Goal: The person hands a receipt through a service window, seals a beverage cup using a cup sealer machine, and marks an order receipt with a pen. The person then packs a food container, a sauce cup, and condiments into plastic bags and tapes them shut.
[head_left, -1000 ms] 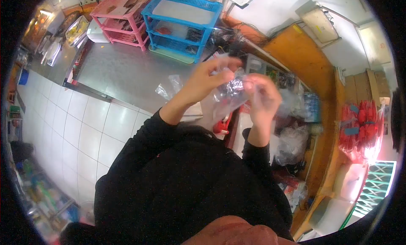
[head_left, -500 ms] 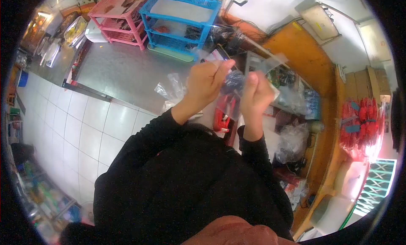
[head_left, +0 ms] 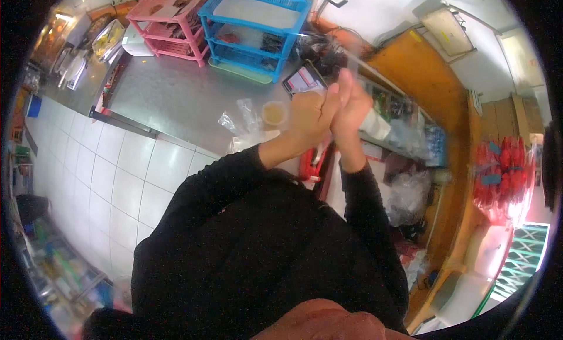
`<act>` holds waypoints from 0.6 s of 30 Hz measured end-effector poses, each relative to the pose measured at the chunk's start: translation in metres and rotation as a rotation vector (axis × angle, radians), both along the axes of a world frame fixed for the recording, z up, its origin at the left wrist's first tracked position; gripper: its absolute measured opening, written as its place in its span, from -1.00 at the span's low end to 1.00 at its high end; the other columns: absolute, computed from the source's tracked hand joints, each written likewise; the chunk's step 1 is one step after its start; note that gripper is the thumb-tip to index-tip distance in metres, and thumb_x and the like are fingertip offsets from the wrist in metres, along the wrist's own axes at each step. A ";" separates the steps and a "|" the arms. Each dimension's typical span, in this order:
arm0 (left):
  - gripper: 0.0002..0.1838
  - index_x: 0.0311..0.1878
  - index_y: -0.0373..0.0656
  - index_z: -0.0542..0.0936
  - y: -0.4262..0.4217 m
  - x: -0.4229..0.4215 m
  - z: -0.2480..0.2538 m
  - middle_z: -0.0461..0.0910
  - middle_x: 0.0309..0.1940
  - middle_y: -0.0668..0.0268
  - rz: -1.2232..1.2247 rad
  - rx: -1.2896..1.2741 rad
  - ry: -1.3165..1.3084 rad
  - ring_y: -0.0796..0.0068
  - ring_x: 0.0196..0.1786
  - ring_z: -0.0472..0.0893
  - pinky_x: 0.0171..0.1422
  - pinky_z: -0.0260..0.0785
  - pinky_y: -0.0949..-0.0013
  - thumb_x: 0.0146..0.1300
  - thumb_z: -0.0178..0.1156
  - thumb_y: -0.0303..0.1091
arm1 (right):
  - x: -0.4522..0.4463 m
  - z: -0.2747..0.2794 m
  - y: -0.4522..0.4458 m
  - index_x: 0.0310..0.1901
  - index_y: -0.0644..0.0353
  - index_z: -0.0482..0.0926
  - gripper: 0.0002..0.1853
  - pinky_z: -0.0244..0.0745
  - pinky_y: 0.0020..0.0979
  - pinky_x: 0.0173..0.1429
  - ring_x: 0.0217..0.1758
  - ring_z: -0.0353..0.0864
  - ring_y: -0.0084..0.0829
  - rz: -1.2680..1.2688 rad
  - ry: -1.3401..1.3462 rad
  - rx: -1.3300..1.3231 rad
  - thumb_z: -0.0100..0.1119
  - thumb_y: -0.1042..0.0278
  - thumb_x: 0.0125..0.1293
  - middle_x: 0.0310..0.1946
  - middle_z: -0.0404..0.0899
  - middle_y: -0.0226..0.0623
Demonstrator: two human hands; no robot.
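My left hand (head_left: 308, 116) and my right hand (head_left: 352, 110) meet over the right end of the metal counter (head_left: 158, 97), both closed and blurred. A faint strip of clear plastic bag (head_left: 353, 61) shows above the fingertips; the fingers hide the rest of it. Just left of my left hand is a small round clear tub (head_left: 274, 113) with something yellowish inside. Crumpled clear plastic bags (head_left: 239, 120) lie farther left. Behind the hands rests a phone (head_left: 305, 79) with its screen lit. Below them is a red tool (head_left: 309, 164), partly covered.
A blue tiered rack (head_left: 252, 32) and a pink tiered rack (head_left: 170, 26) stand at the back of the counter. A glass-sided case (head_left: 404, 114) and bundled clear plastic (head_left: 407, 193) are at right. Red packets (head_left: 501, 170) hang farther right. White floor tiles (head_left: 126, 182) lie at left.
My hands were apart with clear plastic stretched between them; now they are together, with the plastic mostly hidden. The round tub and more of the phone have come into view.
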State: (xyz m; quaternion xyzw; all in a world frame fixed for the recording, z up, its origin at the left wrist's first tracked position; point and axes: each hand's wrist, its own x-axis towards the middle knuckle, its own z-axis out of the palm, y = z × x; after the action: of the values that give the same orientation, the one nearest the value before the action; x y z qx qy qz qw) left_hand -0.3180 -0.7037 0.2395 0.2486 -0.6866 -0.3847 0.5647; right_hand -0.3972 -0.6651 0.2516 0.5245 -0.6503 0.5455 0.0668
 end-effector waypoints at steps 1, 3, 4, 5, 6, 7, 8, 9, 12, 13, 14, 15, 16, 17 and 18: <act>-0.48 -0.71 -0.27 0.42 0.002 -0.001 0.001 0.29 -0.80 0.05 0.016 -0.045 -0.007 0.17 -0.75 0.35 -0.61 0.09 0.19 0.39 -0.03 -0.20 | 0.000 -0.006 0.000 -0.38 0.26 0.64 -0.77 0.38 -0.29 -0.50 -0.64 0.49 -0.22 0.006 -0.036 -0.024 0.02 0.37 0.33 -0.65 0.48 -0.12; -0.48 -0.71 -0.28 0.41 -0.023 -0.005 -0.006 0.29 -0.80 0.05 -0.066 0.100 -0.003 0.20 -0.76 0.33 -0.61 0.08 0.21 0.39 -0.03 -0.21 | -0.007 -0.029 0.002 -0.37 0.25 0.65 -0.78 0.36 -0.29 -0.50 -0.64 0.49 -0.22 0.106 0.171 -0.159 0.04 0.37 0.33 -0.64 0.47 -0.12; -0.48 -0.71 -0.28 0.41 -0.028 -0.005 -0.014 0.29 -0.80 0.05 -0.108 0.185 -0.009 0.22 -0.76 0.31 -0.61 0.08 0.21 0.39 -0.04 -0.21 | -0.003 -0.027 0.005 -0.37 0.25 0.65 -0.79 0.36 -0.28 -0.50 -0.64 0.49 -0.21 0.083 0.237 -0.131 0.05 0.37 0.32 -0.64 0.47 -0.12; -0.48 -0.71 -0.28 0.40 -0.024 -0.006 -0.018 0.28 -0.81 0.06 -0.073 0.159 0.028 0.24 -0.77 0.30 -0.61 0.08 0.22 0.39 -0.04 -0.21 | 0.003 -0.022 0.006 -0.37 0.25 0.65 -0.80 0.36 -0.27 -0.50 -0.63 0.49 -0.20 0.057 0.302 -0.110 0.06 0.37 0.31 -0.64 0.48 -0.12; -0.47 -0.72 -0.28 0.40 -0.020 -0.009 -0.017 0.27 -0.81 0.07 -0.037 0.125 0.069 0.25 -0.77 0.30 -0.61 0.08 0.22 0.40 -0.04 -0.21 | 0.005 -0.019 0.002 -0.37 0.25 0.65 -0.80 0.36 -0.26 -0.50 -0.63 0.49 -0.19 0.032 0.370 -0.097 0.07 0.37 0.30 -0.64 0.48 -0.12; -0.46 -0.73 -0.28 0.39 -0.013 -0.008 -0.017 0.26 -0.81 0.08 -0.005 0.099 0.103 0.27 -0.77 0.29 -0.61 0.07 0.23 0.40 -0.05 -0.21 | -0.003 -0.020 -0.010 -0.41 0.23 0.63 -0.80 0.35 -0.24 -0.51 -0.63 0.48 -0.18 -0.008 0.325 -0.213 0.07 0.37 0.31 -0.63 0.49 -0.12; -0.49 -0.71 -0.27 0.38 -0.006 -0.006 -0.016 0.27 -0.81 0.10 -0.043 0.113 0.096 0.32 -0.76 0.30 -0.60 0.07 0.24 0.40 -0.05 -0.23 | -0.008 -0.016 -0.011 -0.43 0.23 0.62 -0.79 0.35 -0.24 -0.51 -0.63 0.47 -0.17 -0.006 0.281 -0.144 0.07 0.37 0.31 -0.63 0.49 -0.12; -0.51 -0.69 -0.26 0.37 0.000 -0.001 -0.007 0.27 -0.80 0.12 -0.085 0.129 0.088 0.37 -0.74 0.32 -0.59 0.07 0.25 0.39 -0.04 -0.25 | -0.010 -0.003 -0.010 -0.45 0.22 0.61 -0.78 0.35 -0.24 -0.51 -0.63 0.47 -0.17 -0.008 0.237 -0.074 0.07 0.36 0.32 -0.63 0.49 -0.12; -0.52 -0.69 -0.23 0.34 -0.002 0.002 -0.002 0.29 -0.80 0.21 -0.113 0.094 0.064 0.51 -0.72 0.32 -0.60 0.03 0.30 0.40 -0.07 -0.27 | -0.011 0.012 -0.003 -0.48 0.24 0.56 -0.73 0.33 -0.31 -0.50 -0.63 0.47 -0.26 0.057 0.088 -0.014 0.06 0.29 0.34 -0.65 0.46 -0.13; -0.52 -0.70 -0.22 0.33 -0.005 0.004 -0.002 0.29 -0.81 0.25 -0.103 0.073 0.057 0.55 -0.72 0.31 -0.60 0.02 0.32 0.41 -0.08 -0.28 | -0.015 0.006 0.005 -0.48 0.25 0.55 -0.72 0.33 -0.33 -0.49 -0.61 0.47 -0.29 0.095 -0.014 -0.004 0.07 0.27 0.33 -0.63 0.47 -0.14; -0.51 -0.70 -0.21 0.33 -0.008 0.006 0.000 0.29 -0.80 0.30 -0.090 0.079 0.092 0.58 -0.72 0.29 -0.60 0.00 0.34 0.42 -0.09 -0.28 | -0.018 0.004 0.010 -0.47 0.26 0.55 -0.72 0.34 -0.35 -0.47 -0.58 0.48 -0.32 0.135 -0.115 0.007 0.08 0.25 0.33 -0.62 0.48 -0.15; -0.50 -0.70 -0.19 0.32 -0.012 0.010 0.002 0.30 -0.80 0.35 -0.075 0.085 0.128 0.60 -0.72 0.28 -0.61 -0.02 0.36 0.43 -0.10 -0.27 | -0.018 0.005 0.014 -0.45 0.27 0.55 -0.74 0.35 -0.36 -0.44 -0.55 0.49 -0.33 0.218 -0.081 -0.120 0.12 0.26 0.30 -0.59 0.49 -0.16; -0.50 -0.71 -0.17 0.32 -0.016 0.013 0.005 0.30 -0.80 0.40 -0.059 0.090 0.161 0.63 -0.72 0.26 -0.61 -0.04 0.38 0.44 -0.11 -0.27 | -0.017 0.007 0.016 -0.44 0.28 0.55 -0.76 0.36 -0.37 -0.41 -0.51 0.50 -0.34 0.302 -0.050 -0.248 0.17 0.27 0.26 -0.57 0.51 -0.17; -0.52 -0.68 -0.19 0.36 -0.017 0.017 0.009 0.30 -0.80 0.34 -0.049 0.085 0.182 0.58 -0.72 0.27 -0.61 0.00 0.35 0.42 -0.09 -0.26 | -0.015 0.007 0.019 -0.42 0.29 0.54 -0.77 0.37 -0.38 -0.38 -0.47 0.50 -0.35 0.384 -0.023 -0.377 0.21 0.28 0.23 -0.54 0.52 -0.19; -0.54 -0.65 -0.21 0.40 -0.017 0.022 0.013 0.29 -0.80 0.28 -0.042 0.081 0.200 0.53 -0.73 0.29 -0.60 0.05 0.33 0.41 -0.07 -0.26 | -0.012 0.008 0.022 -0.40 0.29 0.55 -0.81 0.38 -0.37 -0.35 -0.45 0.51 -0.33 0.378 0.004 -0.377 0.26 0.32 0.17 -0.51 0.54 -0.19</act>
State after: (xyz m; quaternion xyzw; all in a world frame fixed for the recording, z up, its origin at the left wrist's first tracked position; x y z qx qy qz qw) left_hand -0.2960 -0.7212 0.2523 0.2174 -0.6157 -0.4467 0.6116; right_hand -0.4091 -0.6435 0.2598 0.6160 -0.4276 0.6587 0.0616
